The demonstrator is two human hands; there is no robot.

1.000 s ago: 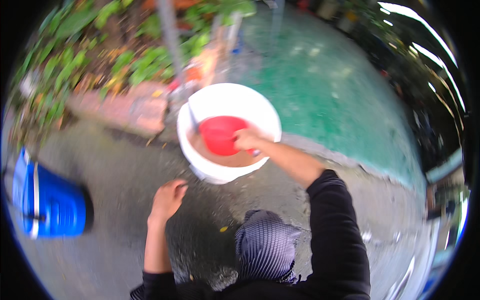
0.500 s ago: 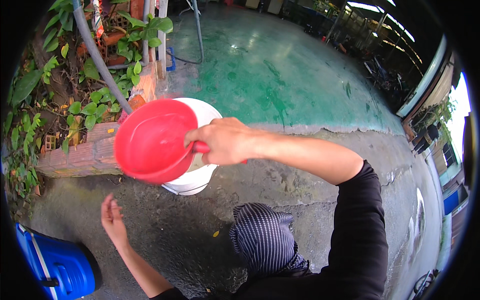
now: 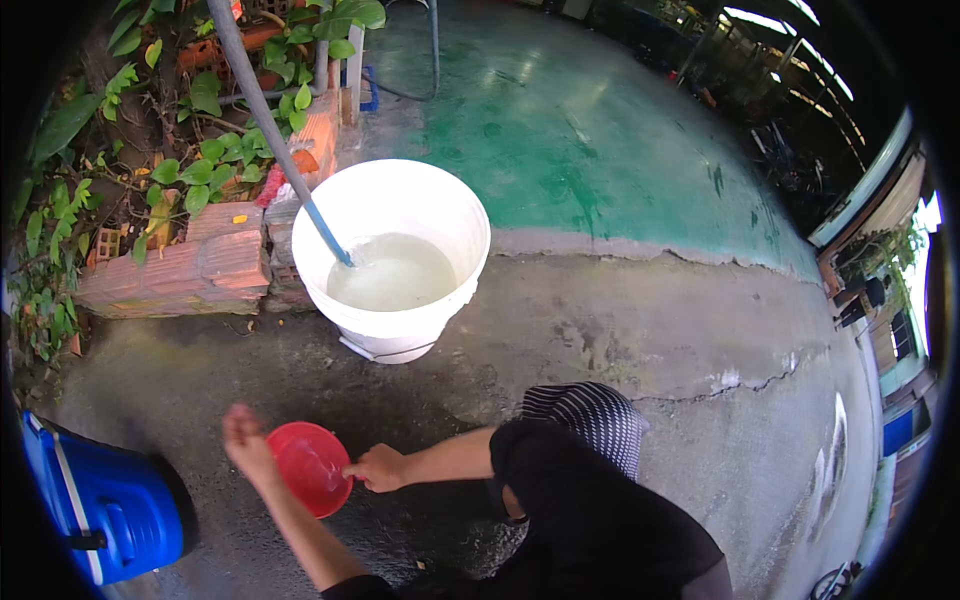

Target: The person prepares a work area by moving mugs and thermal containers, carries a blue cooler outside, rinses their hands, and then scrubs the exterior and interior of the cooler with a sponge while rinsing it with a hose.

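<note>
Right hand (image 3: 378,468): we see it pinching the red scoop (image 3: 309,466) handle.
Left hand (image 3: 245,446): spread, touching scoop's left rim.
Far: white bucket (image 3: 440,225) holding water.

An outdoor yard beside a house: wet grey concrete ground (image 3: 650,330) meets a green-painted floor (image 3: 600,130), with a brick-edged garden bed (image 3: 200,265) of leafy plants (image 3: 190,170), a hose (image 3: 270,120) feeding a white water bucket (image 3: 395,265), and a blue cooler (image 3: 105,500) standing nearby.
</note>
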